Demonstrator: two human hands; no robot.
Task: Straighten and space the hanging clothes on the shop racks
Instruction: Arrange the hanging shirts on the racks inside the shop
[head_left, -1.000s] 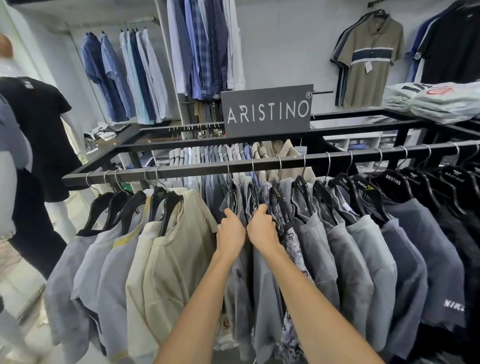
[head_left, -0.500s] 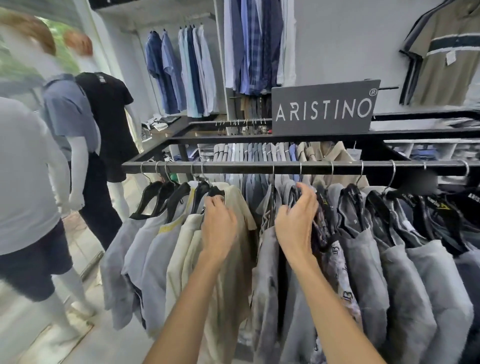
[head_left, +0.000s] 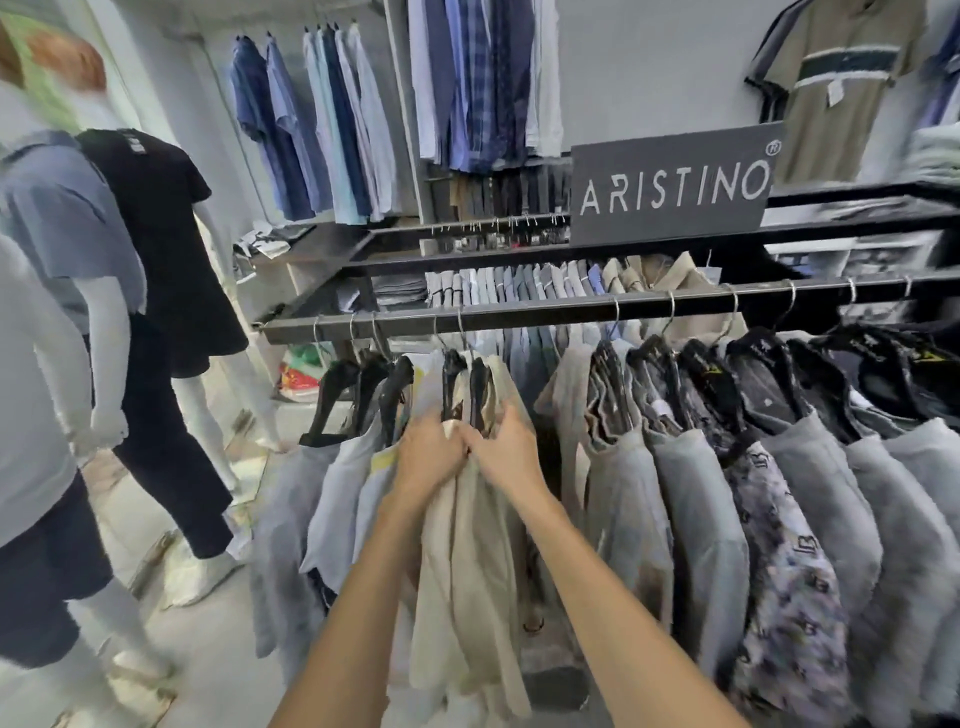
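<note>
A black rack rail (head_left: 545, 314) carries shirts on black hangers. At its left end hang pale grey shirts (head_left: 332, 499), then two beige shirts (head_left: 467, 571). Right of a gap come grey shirts (head_left: 623, 519) and a patterned one (head_left: 779, 571). My left hand (head_left: 428, 457) and my right hand (head_left: 511, 452) meet at the shoulders of the beige shirts, just under their hangers (head_left: 465, 384). Both hands grip the beige fabric, fingers curled into it.
Dressed mannequins (head_left: 156, 291) stand on the left, close to the rack's end. A brand sign (head_left: 670, 189) sits on the rack's top shelf. Blue shirts (head_left: 311, 130) hang on the back wall. Folded clothes (head_left: 519, 283) lie inside the rack.
Both hands have moved left from the grey shirts to the beige ones and come together on them. The view has shifted left too.
</note>
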